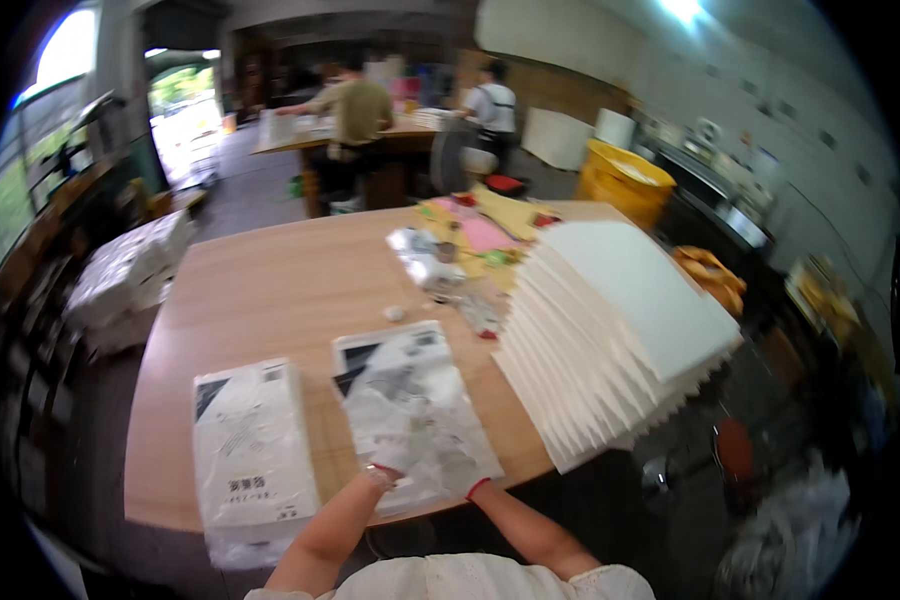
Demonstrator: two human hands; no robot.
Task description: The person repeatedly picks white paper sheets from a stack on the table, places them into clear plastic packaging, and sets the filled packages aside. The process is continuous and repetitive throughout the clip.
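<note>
White bag: long axis runs away from me, far end leaning left. My left hand and right hand touch it; finger closure I cannot tell.

Ceiling lamp is flaring upper right; doorway is blowing out at left. Floor at lower right is lying dim. Blur is softening the white bag. Fisheye is bowing tabletop edges; corners are showing black.
</note>
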